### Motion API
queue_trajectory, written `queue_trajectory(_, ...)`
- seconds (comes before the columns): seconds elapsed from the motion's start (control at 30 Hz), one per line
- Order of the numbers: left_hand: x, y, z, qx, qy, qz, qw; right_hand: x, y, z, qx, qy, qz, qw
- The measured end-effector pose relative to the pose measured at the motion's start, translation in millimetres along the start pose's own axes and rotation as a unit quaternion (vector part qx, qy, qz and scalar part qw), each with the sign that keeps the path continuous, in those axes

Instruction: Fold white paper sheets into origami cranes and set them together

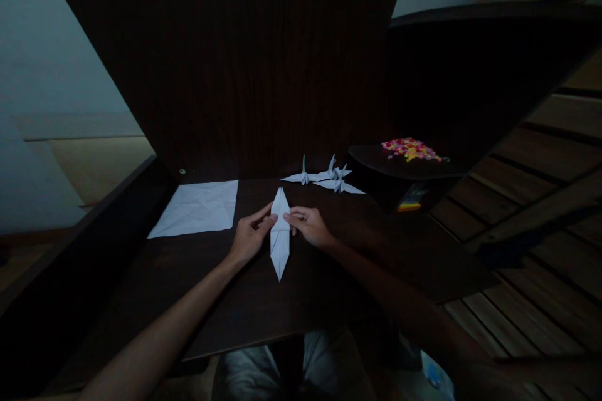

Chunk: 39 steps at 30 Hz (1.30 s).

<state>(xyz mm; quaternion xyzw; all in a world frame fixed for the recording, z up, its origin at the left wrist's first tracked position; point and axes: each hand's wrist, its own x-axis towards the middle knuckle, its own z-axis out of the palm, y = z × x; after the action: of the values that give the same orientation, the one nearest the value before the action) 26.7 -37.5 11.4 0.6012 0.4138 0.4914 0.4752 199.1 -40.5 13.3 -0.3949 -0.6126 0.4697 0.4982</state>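
A long diamond of folded white origami paper (280, 244) is held upright in the middle of my view, its points toward and away from me. My left hand (251, 235) pinches its left edge, thumb on top and fingers partly behind. On the opposite edge, my right hand (310, 225) grips it the same way, its thumb pressing the front face. A horizontal crease crosses the paper just below the thumbs. Beyond it, several finished white paper cranes (338, 185) sit close together near the back panel.
A creased white sheet of paper (197, 208) lies flat at the left of the dark wooden desk (226, 319). Small colourful pieces (411, 149) are heaped on a corner shelf (376, 160) at the right. A raised side board (94, 225) borders the left.
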Motion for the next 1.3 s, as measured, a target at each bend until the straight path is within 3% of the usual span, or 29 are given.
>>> queue_trajectory(0.17,2.4,-3.6,-1.7,0.041,0.015,0.04,0.998,-1.0,0.6,-0.3,-0.005,-0.021,0.014,1.0)
queue_trajectory(0.4,2.0,-0.5,-2.6,0.013,0.016,0.008,1.0,-1.6,3.5,1.9,-0.033,-0.009,0.038,0.999)
queue_trajectory(0.67,-0.3,9.6,-3.3,-0.014,-0.009,0.004,1.0,-2.0,2.2,-2.2,-0.023,-0.052,0.015,0.998)
queue_trajectory(0.8,0.4,11.4,-3.8,-0.025,0.009,0.002,1.0,-1.9,0.1,-1.8,-0.034,-0.044,0.025,0.998)
queue_trajectory(1.0,1.3,12.0,-2.3,-0.026,0.037,0.006,0.999,-2.6,-0.9,-0.6,-0.041,-0.084,0.054,0.994)
queue_trajectory(1.3,-0.4,8.1,2.7,-0.035,-0.034,-0.02,0.999,-1.8,0.0,-3.1,-0.029,-0.032,0.019,0.999)
